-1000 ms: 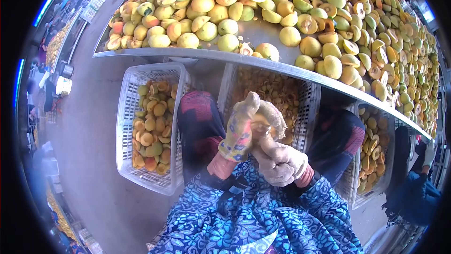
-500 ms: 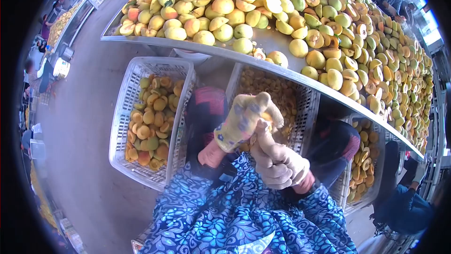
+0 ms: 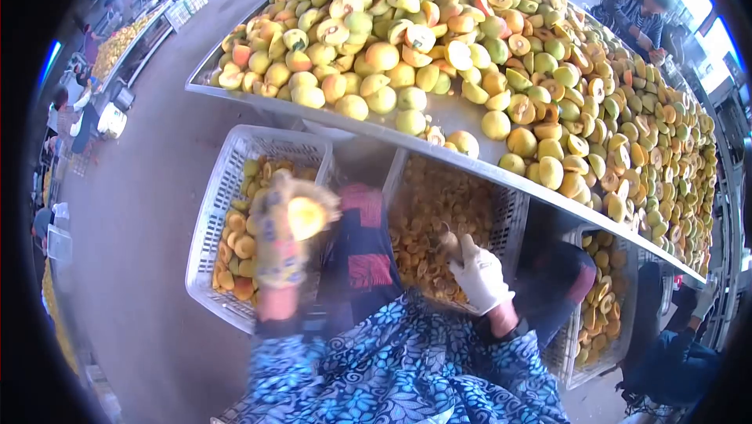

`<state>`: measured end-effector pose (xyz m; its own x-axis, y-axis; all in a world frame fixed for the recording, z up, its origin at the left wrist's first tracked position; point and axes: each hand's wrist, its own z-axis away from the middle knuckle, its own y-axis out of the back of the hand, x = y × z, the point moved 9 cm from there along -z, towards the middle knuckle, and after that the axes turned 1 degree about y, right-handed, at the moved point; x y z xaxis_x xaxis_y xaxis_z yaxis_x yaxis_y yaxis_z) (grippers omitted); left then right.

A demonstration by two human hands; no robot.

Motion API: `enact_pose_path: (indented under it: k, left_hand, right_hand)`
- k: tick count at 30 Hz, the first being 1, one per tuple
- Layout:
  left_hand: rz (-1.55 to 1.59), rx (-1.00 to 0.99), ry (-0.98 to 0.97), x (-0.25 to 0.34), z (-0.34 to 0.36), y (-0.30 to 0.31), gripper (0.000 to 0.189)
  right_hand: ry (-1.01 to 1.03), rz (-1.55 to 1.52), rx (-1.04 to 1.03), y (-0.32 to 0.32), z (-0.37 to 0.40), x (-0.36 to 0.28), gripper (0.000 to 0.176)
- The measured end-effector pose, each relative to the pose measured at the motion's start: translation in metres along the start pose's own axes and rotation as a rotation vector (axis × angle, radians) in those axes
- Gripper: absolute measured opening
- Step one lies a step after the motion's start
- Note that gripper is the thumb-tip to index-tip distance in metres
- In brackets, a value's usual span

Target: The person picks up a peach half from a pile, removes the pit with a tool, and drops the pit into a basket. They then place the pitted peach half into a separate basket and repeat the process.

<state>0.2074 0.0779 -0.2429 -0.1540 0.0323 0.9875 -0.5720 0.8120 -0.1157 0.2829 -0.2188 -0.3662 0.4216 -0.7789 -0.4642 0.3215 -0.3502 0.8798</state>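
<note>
My left hand (image 3: pixel 280 228), in a patterned cloth glove and smeared by motion, is above the left crate (image 3: pixel 202 224). It holds a peach half (image 3: pixel 306 218), orange cut face up. Under it, peach halves (image 3: pixel 244 247) fill part of that white crate. My right hand (image 3: pixel 479 273), in a pale glove, hangs over the middle crate (image 3: pixel 511 216), which holds small brownish-yellow pieces (image 3: pixel 435 212). Its fingers are curled, with a blurred tip of something (image 3: pixel 450 241) at them; I cannot make out what it is.
A metal-edged table (image 3: pixel 478 122) heaped with whole and halved peaches (image 3: pixel 540 71) stands in front. A third crate (image 3: pixel 619 346) with peach halves is at right. Beside it sits a person in dark clothes (image 3: pixel 674 361); another person (image 3: pixel 638 12) works across the table.
My hands were together over the middle crate and have parted. The left has swung left over the left crate with a peach half; the right has stayed over the middle crate, slightly lower and right.
</note>
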Motion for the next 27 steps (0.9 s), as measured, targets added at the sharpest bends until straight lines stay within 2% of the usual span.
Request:
enact_pose_path:
  k: [1,2,3,4,5,6,8,9,11,12,13,14,15,16,18,20,24,26,27]
  left_hand:
    - [-0.418,0.079,-0.141,-0.003,-0.001,0.042,0.054]
    - [-0.597,-0.005,-0.046,0.0,-0.006,0.058,0.045]
    - [-0.773,-0.08,0.046,0.003,-0.011,0.072,0.037]
    - [-1.249,-0.137,-0.2,0.019,-0.012,0.074,0.031]
    - [-1.494,-0.14,-0.274,0.027,-0.012,0.075,0.036]
    - [-1.736,-0.13,-0.351,0.037,-0.015,0.074,0.043]
    - [-1.679,-0.147,-0.371,0.048,-0.037,0.068,0.046]
    - [-1.425,-0.219,-0.306,0.048,-0.053,0.057,0.048]
    - [-0.988,-0.308,-0.204,0.046,-0.081,0.019,0.048]
    - [-0.707,-0.301,-0.193,0.024,-0.099,0.006,0.044]
    - [-0.978,-0.309,-0.305,0.015,-0.118,-0.017,0.043]
    - [-0.888,-0.374,-0.312,0.002,-0.135,-0.042,0.044]
    - [-1.034,-0.302,-0.521,-0.007,-0.153,-0.068,0.046]
    - [-1.066,-0.278,-0.524,-0.024,-0.167,-0.088,0.046]
    - [-1.178,-0.308,-0.36,-0.059,-0.193,-0.119,0.047]
    - [-1.413,-0.224,-0.316,-0.072,-0.206,-0.129,0.044]
    - [-1.283,-0.269,-0.338,-0.067,-0.199,-0.124,0.039]
    - [-0.694,-0.12,-0.139,-0.059,-0.195,-0.092,0.036]
    - [-0.29,-0.157,-0.012,-0.064,-0.19,-0.085,0.035]
  right_hand:
    - [0.019,0.109,-0.065,-0.012,0.001,-0.004,0.031]
    - [0.035,0.216,-0.121,-0.026,0.002,-0.003,0.033]
    - [0.212,0.342,-0.288,-0.062,0.014,-0.007,0.032]
    - [0.387,0.468,-0.457,-0.105,0.036,-0.002,0.033]
    - [0.201,0.131,-0.521,-0.133,0.043,0.03,0.032]
    - [0.224,0.292,-0.666,-0.12,0.037,0.016,0.036]
    - [0.138,0.298,-0.539,-0.073,0.017,-0.002,0.034]
    - [0.138,0.298,-0.535,-0.075,0.017,0.0,0.034]
    - [0.183,-0.082,-0.194,-0.05,0.003,-0.006,0.033]
    - [0.134,-0.061,-0.274,-0.041,0.001,-0.015,0.039]
    - [0.151,-0.058,-0.271,-0.046,0.001,-0.017,0.039]
    - [0.171,-0.05,-0.26,-0.055,0.005,-0.015,0.039]
    - [0.148,-0.1,-0.308,-0.063,0.006,-0.014,0.04]
    - [0.118,-0.15,-0.365,-0.07,0.009,-0.012,0.042]
    - [0.133,-0.137,-0.366,-0.069,0.013,-0.014,0.04]
    - [0.153,-0.144,-0.353,-0.066,0.009,-0.013,0.039]
    - [0.094,-0.193,-0.312,-0.05,0.009,-0.009,0.033]
    - [0.106,-0.266,-0.257,-0.041,0.006,-0.008,0.03]
    - [0.098,-0.384,-0.168,-0.03,0.005,-0.007,0.028]
